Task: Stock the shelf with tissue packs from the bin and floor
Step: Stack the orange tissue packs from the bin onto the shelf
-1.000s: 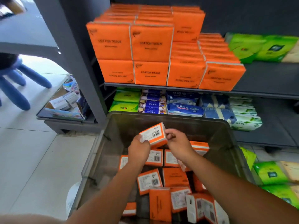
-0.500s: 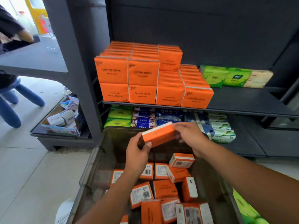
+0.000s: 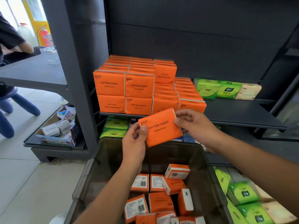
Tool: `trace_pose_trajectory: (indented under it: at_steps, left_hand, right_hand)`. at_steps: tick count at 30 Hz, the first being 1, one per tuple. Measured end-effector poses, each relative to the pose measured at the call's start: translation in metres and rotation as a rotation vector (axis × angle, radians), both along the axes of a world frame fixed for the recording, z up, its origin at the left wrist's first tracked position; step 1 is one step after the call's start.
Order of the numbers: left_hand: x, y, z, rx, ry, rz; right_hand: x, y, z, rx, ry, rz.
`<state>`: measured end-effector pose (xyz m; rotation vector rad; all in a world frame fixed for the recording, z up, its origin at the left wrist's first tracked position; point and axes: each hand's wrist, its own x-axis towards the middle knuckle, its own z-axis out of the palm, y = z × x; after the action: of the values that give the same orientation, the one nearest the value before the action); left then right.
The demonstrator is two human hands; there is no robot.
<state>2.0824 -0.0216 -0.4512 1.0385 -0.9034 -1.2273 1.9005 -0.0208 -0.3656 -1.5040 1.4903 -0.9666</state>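
Observation:
An orange tissue pack (image 3: pixel 161 126) labelled COTTON TISSUE is held between both hands above the grey bin (image 3: pixel 97 168), just below the shelf edge. My left hand (image 3: pixel 134 143) grips its lower left corner, thumb on the front. My right hand (image 3: pixel 194 126) pinches its right edge. Several more orange packs (image 3: pixel 160 202) lie loose in the bin. On the dark shelf (image 3: pixel 234 113) stand stacked orange packs (image 3: pixel 139 88), with green packs (image 3: pixel 218 89) to their right.
Green and blue packs (image 3: pixel 115 128) fill the lower shelf behind the bin. Green and beige packs (image 3: pixel 246 201) lie on the floor to the right. A low glass stand with small boxes (image 3: pixel 56 128) sits at left, beside a blue stool (image 3: pixel 9 113) and another person's arm (image 3: pixel 24 46).
Both hands have lifted the orange pack out of the bin toward the shelf and turned it, so its printed front now faces me instead of its barcode side.

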Motion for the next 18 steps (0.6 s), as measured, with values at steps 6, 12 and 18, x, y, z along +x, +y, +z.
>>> trace_pose_trajectory:
  at_steps: [6,12,18]
  left_hand:
    - [-0.014,-0.006,0.021,-0.099,0.005,0.039]
    - [-0.027,-0.017,0.044,-0.197,-0.156,0.026]
    - [-0.030,-0.037,0.062,-0.237,-0.259,0.064]
  right_hand:
    - [-0.007,-0.005,0.007,-0.123,-0.010,-0.023]
    - [-0.014,-0.020,0.012,-0.203,-0.093,-0.063]
    - [-0.017,-0.040,0.014,-0.192,-0.184,-0.012]
